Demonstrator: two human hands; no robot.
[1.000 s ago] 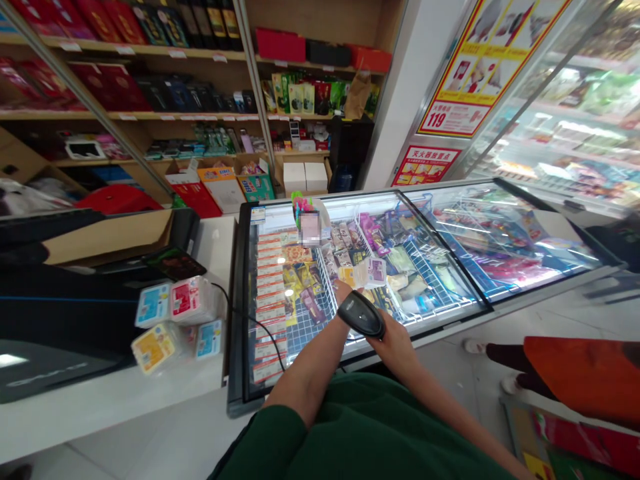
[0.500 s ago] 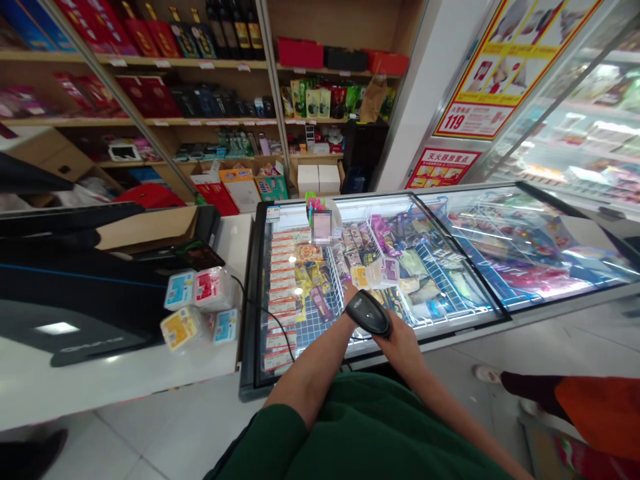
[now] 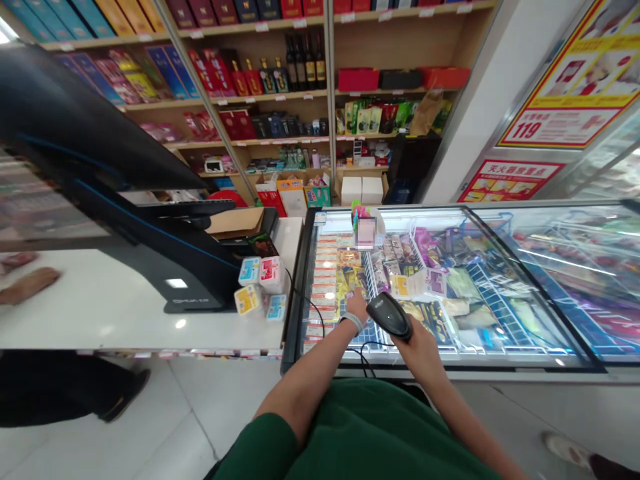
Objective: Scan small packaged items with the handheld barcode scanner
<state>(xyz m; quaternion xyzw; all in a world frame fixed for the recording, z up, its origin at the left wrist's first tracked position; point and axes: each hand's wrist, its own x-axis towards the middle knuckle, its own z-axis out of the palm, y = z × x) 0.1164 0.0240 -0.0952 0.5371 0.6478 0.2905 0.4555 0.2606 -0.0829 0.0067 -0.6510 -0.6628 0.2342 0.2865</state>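
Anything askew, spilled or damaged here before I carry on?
Only mildly: on the counter, the yellow-labelled tub sits turned at a different angle from the front blue-labelled tub, so the group looks untidy. I see no spill or damage.

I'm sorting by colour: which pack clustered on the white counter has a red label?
The red-labelled pack, at back right. The others differ: a yellow-labelled pack at front left, and two blue-labelled packs, at back left and front right.
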